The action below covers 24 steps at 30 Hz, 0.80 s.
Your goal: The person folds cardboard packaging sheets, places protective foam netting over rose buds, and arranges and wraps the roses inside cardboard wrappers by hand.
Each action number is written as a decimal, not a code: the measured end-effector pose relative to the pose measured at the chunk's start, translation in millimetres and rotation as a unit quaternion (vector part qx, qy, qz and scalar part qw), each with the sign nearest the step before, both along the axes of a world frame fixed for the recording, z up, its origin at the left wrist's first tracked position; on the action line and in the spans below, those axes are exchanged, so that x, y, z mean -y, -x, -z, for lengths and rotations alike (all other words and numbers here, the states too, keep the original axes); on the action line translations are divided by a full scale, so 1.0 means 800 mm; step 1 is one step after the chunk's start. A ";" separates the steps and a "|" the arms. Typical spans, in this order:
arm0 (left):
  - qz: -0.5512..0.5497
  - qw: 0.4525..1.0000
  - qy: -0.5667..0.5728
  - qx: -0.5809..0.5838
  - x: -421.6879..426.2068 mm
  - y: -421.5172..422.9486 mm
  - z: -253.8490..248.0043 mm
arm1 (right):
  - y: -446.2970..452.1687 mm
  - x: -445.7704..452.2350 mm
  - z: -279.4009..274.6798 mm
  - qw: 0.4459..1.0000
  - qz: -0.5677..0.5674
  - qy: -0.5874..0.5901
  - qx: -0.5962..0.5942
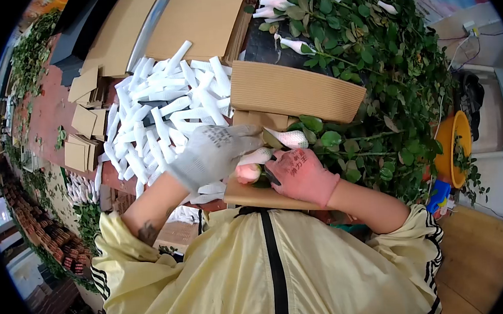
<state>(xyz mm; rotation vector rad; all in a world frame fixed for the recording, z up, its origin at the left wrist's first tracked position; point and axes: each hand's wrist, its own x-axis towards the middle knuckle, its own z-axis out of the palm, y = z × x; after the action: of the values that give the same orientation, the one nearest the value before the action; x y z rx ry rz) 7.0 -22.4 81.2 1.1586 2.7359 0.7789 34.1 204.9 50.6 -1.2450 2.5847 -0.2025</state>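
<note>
My left hand [213, 153], in a pale grey glove, has its fingers bent together over a pink rose in a white foam net sleeve [256, 156]. My right hand [303, 175], in a pink glove with dark fingertips, is closed beside a bare pink rose [248, 172], its fingers at the stem end. Another netted rose [292, 139] lies just beyond both hands. The roses rest over a piece of brown cardboard [266, 197] in front of my body. My fingers partly hide the flowers and their stems.
A pile of white foam net sleeves [162, 114] lies to the left. Corrugated cardboard [296, 90] stands beyond my hands. Leafy rose stems [378, 111] fill the right side. Small cardboard pieces [82, 151] sit far left; an orange bucket [456, 148] stands at right.
</note>
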 end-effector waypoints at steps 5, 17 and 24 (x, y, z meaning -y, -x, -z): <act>-0.024 0.986 0.146 0.079 -0.017 0.024 0.046 | -0.003 -0.005 0.005 0.999 0.009 0.049 -0.015; -0.024 0.994 0.103 0.041 -0.004 0.029 0.067 | 0.011 -0.008 -0.018 0.991 0.028 -0.085 0.095; 0.014 0.980 0.180 0.078 -0.043 -0.053 -0.052 | 0.009 -0.007 -0.021 0.988 0.052 -0.062 0.129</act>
<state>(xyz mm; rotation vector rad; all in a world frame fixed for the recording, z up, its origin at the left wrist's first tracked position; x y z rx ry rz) 49.8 12.1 122.6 1.0074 2.5797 0.3311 26.6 210.6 67.8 -0.9725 2.3996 -0.2047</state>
